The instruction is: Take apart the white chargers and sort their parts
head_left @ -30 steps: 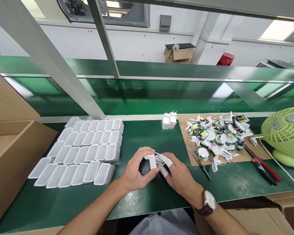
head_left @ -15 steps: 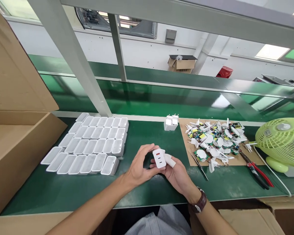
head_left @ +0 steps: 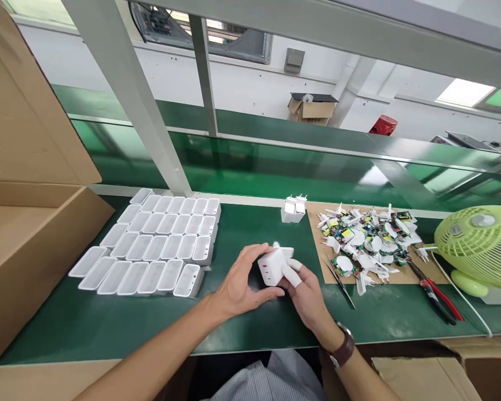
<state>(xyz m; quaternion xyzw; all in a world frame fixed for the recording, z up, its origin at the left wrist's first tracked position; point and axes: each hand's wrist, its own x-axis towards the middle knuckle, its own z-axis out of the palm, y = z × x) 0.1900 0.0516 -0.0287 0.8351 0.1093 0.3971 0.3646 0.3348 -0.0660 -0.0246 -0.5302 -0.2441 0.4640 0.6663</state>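
Observation:
A white wall charger with a red USB port and smaller slots is tilted between my two hands above the bench. My right hand, white covers on some fingertips, grips it from the right. The left hand curves around its other side, fingers at the upper edge and thumb below. Left of my hands stand rows of open white charger housings. To the right, a heap of circuit boards with white plug parts lies on a cardboard sheet.
Two white chargers stand at the back of the green bench. Metal tweezers and red-black pliers lie right, near a green fan and its white cable. An open carton borders the left.
The charger has been turned in my hands: its port face came toward me, then tilted down and left. The camera view has shifted; items on the bench look unmoved.

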